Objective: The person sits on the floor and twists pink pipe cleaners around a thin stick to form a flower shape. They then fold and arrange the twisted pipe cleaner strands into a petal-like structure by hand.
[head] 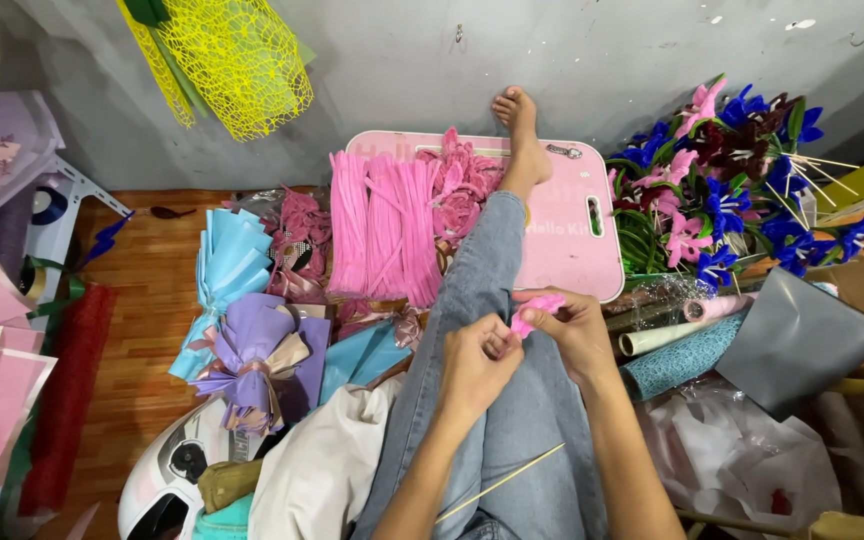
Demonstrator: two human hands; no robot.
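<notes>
Both my hands meet over my outstretched leg in pale blue jeans. My left hand and my right hand pinch a small pink fuzzy pipe-cleaner piece between their fingertips. A thin wooden stick lies across my thigh below the hands. My bare foot rests on a pink board by the grey wall.
Bundles of pink pipe cleaners lie on the board's left side. A bunch of blue, pink and dark red handmade flowers stands at right. Blue and purple wrapping paper, paper rolls, a grey sheet and yellow mesh surround me.
</notes>
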